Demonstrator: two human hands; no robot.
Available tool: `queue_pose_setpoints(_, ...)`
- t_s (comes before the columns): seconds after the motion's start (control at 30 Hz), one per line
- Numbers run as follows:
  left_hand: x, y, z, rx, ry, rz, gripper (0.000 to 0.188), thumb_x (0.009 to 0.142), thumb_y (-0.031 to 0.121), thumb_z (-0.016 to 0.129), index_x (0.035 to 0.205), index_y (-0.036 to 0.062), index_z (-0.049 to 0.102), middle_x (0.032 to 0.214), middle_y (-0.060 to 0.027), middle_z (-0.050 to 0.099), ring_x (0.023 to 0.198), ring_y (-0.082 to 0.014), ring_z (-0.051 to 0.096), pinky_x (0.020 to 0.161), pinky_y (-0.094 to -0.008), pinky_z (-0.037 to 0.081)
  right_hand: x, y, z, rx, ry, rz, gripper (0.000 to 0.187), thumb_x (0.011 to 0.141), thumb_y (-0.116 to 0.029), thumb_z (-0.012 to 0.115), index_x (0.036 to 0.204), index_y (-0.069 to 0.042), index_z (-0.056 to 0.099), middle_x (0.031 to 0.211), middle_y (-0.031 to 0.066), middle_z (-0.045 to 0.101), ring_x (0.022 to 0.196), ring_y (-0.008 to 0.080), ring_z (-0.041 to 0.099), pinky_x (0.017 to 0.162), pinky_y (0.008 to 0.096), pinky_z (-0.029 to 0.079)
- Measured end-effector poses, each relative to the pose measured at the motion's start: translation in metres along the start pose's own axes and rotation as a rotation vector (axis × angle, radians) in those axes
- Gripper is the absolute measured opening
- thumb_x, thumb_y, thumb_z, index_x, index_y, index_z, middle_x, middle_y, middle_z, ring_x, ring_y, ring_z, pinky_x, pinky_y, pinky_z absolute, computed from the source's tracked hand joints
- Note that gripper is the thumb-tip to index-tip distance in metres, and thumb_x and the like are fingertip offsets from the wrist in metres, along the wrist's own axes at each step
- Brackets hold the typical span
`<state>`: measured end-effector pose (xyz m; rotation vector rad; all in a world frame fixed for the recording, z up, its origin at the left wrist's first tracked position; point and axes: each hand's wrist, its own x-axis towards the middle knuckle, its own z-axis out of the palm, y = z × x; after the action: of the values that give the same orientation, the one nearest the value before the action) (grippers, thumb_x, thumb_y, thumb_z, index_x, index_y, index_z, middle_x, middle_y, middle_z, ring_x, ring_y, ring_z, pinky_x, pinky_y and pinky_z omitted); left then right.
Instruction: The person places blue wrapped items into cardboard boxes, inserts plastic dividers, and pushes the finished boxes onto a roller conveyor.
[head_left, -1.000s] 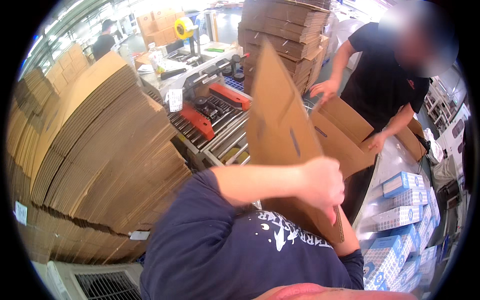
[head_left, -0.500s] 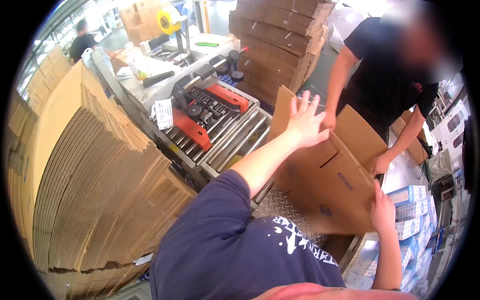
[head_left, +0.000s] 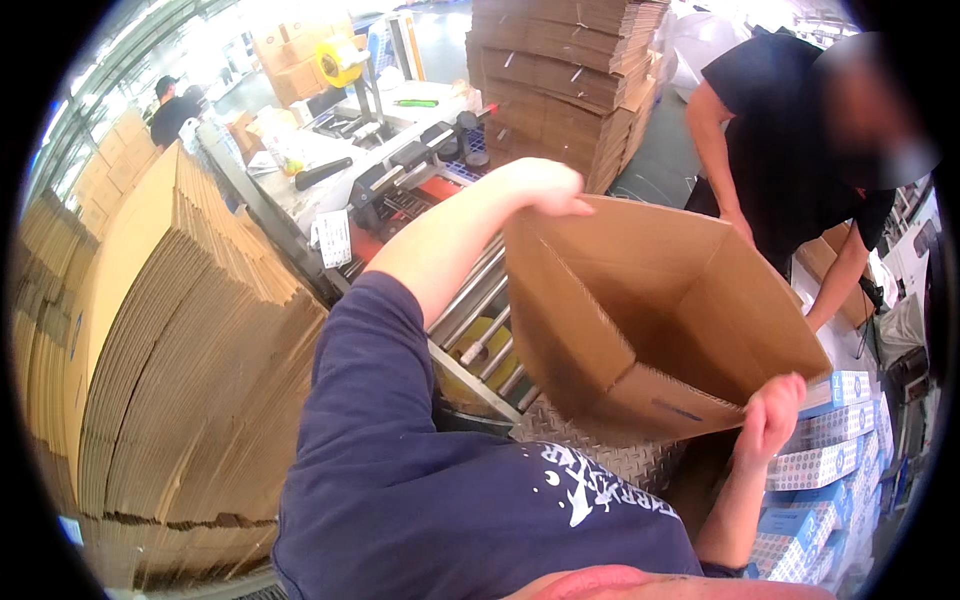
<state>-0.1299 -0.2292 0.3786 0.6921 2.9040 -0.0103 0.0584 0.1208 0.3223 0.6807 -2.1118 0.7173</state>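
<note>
Between my two hands a brown cardboard box (head_left: 570,330) stands opened out, tilted, with its hollow inside facing up toward me. My left hand (head_left: 552,188) is closed over the top edge at its far left corner. At the near right corner my right hand (head_left: 772,412) grips the rim with curled fingers. Across from me a co-worker in a dark shirt (head_left: 780,140) leans over the box's far side. One of that person's hands (head_left: 738,226) is at the far edge, partly hidden by the cardboard; the other is mostly hidden behind the right side.
Blue and white small cartons (head_left: 825,465) are piled at the right. A roller conveyor (head_left: 480,320) with a taping machine lies beyond my left arm. Flattened cardboard stacks (head_left: 200,370) rise at the left, and another tall stack (head_left: 560,90) stands behind. Metal tread plate (head_left: 560,435) lies under the box.
The box has gone from nearly flat to opened out, its inside now showing. My left hand has moved left and closed on its edge. The co-worker has bent lower.
</note>
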Motion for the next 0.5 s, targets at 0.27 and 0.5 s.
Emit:
queue_pose_setpoints(0.27, -0.049, 0.129, 0.04, 0.195, 0.022, 0.065, 0.026, 0.079, 0.018, 0.053, 0.098, 0.0034, 0.064, 0.086, -0.0132, 0.066, 0.077, -0.0312, 0.064, 0.069, -0.0414, 0.051, -0.041, -0.015, 0.043, -0.079, -0.529, 0.105, 0.017, 0.074, -0.025, 0.064, 0.074, -0.009, 0.059, 0.07, 0.0039, 0.056, 0.074, 0.0255, 0.054, 0.075, 0.0386, 0.035)
queue_pose_setpoints(0.5, -0.118, 0.106, 0.118, -0.827, 0.588, -0.24, 0.081, 0.066, 0.003, 0.052, 0.141, 0.0064, 0.023, 0.148, -0.0233, 0.004, 0.139, -0.0317, 0.009, 0.11, -0.0383, 0.017, -0.021, 0.085, -0.111, 0.092, -0.67, 0.314, 0.054, 0.07, -0.027, 0.071, 0.116, -0.001, 0.056, 0.116, 0.017, 0.057, 0.114, 0.0303, 0.051, 0.098, 0.0387, 0.037)
